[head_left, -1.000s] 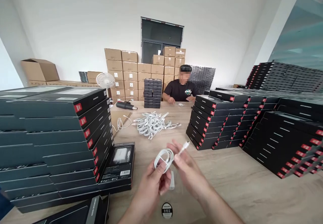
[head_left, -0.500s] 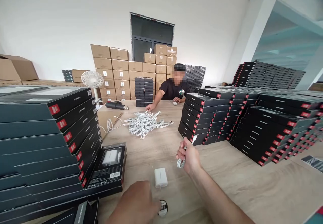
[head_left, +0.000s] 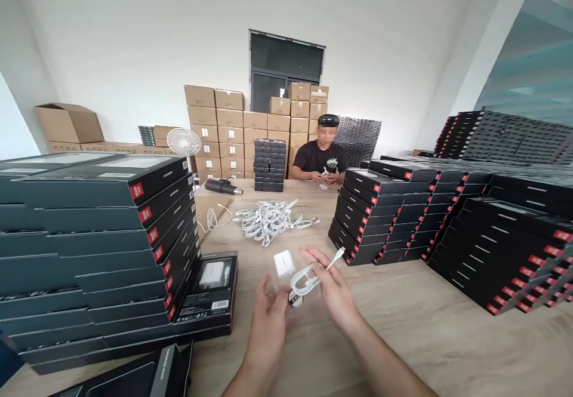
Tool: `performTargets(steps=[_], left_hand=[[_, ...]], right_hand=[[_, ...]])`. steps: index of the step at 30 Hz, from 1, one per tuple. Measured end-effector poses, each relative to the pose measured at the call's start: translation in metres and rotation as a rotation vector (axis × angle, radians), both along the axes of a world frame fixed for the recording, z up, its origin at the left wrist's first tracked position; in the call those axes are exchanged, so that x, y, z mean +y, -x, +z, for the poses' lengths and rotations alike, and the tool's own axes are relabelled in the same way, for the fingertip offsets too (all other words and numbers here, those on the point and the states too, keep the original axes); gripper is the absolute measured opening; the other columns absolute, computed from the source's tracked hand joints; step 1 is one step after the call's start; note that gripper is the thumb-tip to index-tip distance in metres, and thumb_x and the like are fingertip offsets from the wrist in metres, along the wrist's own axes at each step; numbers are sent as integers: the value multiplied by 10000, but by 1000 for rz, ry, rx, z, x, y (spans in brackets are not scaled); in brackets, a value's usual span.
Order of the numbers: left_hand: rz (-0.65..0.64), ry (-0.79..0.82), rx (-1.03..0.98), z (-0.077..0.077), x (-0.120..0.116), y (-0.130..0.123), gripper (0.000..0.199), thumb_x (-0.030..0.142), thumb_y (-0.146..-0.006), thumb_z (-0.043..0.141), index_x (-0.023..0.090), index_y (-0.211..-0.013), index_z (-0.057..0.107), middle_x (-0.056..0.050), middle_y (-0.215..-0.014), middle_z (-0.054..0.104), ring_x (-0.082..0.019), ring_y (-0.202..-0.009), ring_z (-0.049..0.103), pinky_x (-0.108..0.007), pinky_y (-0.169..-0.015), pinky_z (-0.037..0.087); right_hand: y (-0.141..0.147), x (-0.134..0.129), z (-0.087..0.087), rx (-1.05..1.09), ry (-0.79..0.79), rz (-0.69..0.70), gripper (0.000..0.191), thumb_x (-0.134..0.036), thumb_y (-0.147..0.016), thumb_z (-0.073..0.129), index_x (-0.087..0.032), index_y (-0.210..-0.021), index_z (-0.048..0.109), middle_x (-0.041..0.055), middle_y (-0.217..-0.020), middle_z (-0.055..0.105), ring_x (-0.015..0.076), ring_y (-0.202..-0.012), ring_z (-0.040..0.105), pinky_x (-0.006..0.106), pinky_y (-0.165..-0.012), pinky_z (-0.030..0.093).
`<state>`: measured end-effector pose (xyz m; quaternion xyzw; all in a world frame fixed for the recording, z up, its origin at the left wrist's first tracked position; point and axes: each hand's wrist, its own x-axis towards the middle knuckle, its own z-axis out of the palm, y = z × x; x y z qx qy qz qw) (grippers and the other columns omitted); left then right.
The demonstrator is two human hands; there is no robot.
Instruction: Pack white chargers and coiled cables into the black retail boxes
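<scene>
A clear plastic tray with a white charger [head_left: 283, 264] in its upper part is held up by my left hand [head_left: 271, 310], fingers closed on its left and lower edge. A round black-and-white label [head_left: 295, 299] shows at the tray's lower part. Over the tray's right side, my right hand [head_left: 330, 280] holds a coiled white cable [head_left: 305, 280], its plug sticking out up and to the right. The fingertips of my right hand are partly behind the coil. Beyond both hands lies a pile of white cables [head_left: 268, 221].
Stacks of black boxes stand at left [head_left: 107, 236] and right [head_left: 380, 212]. An open-topped dark box [head_left: 134, 376] lies front left. Across the table, a person [head_left: 323, 158] holds a white cable. A heat gun [head_left: 221, 187] and fan [head_left: 183, 141] are behind the left stack.
My left hand has taken hold of the clear tray and lifted it. My right hand has brought the cable over it. The person opposite has drawn an arm back from the cable pile.
</scene>
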<state>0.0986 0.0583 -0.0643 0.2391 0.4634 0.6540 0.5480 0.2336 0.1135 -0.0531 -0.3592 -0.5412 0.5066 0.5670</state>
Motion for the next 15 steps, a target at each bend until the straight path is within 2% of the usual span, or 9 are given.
performTargets(steps=[3,5,7,9,11,13,15], left_hand=[[-120,-78,-338,5,-2,-4,418,123,-695,713,189,-1091,598,-92,-1167,713,-230,-1089,666,-347,-916,540],[-166,-79,-437,10,-4,0,369,83,-663,706,188,-1008,628,-82,-1112,735,-225,-1041,688,-364,-940,534],[-142,-58,-412,12,-6,6,361,119,-666,747,207,-994,622,-69,-1100,744,-221,-1008,701,-363,-910,540],[-115,-55,-296,14,-7,13,400,187,-641,823,208,-983,616,-74,-1103,750,-230,-999,708,-344,-858,541],[-97,-66,-188,15,-7,18,448,239,-590,877,199,-948,611,-80,-1063,763,-239,-980,718,-334,-831,535],[-87,-89,-156,17,-6,22,462,278,-565,893,197,-912,600,-81,-1025,773,-246,-966,725,-346,-837,534],[-94,-101,-148,18,-6,24,462,299,-560,889,200,-900,593,-77,-994,781,-246,-945,732,-349,-822,537]], right_hand=[[0,-5,-1,-184,-143,61,465,-507,-950,533,-314,-1369,590,19,-1477,540,235,-1462,332,437,-1236,140],[-1,-7,-3,-287,-220,105,474,-515,-962,511,-336,-1399,560,1,-1542,456,235,-1507,229,456,-1244,84],[-2,-7,-5,-391,-268,156,479,-494,-955,529,-347,-1411,545,-18,-1597,361,238,-1539,93,480,-1241,44],[-3,-6,-6,-443,-251,241,513,-445,-926,578,-361,-1429,518,-27,-1623,300,243,-1544,2,503,-1233,30],[-4,-3,-7,-346,-154,336,580,-415,-883,612,-376,-1448,487,-4,-1611,332,267,-1540,72,517,-1222,96],[-6,1,-7,-133,-14,377,608,-451,-856,615,-360,-1444,494,50,-1537,455,312,-1464,319,525,-1161,273],[-8,4,-7,23,110,365,598,-526,-858,606,-301,-1408,537,102,-1354,615,315,-1247,568,488,-1006,454]])
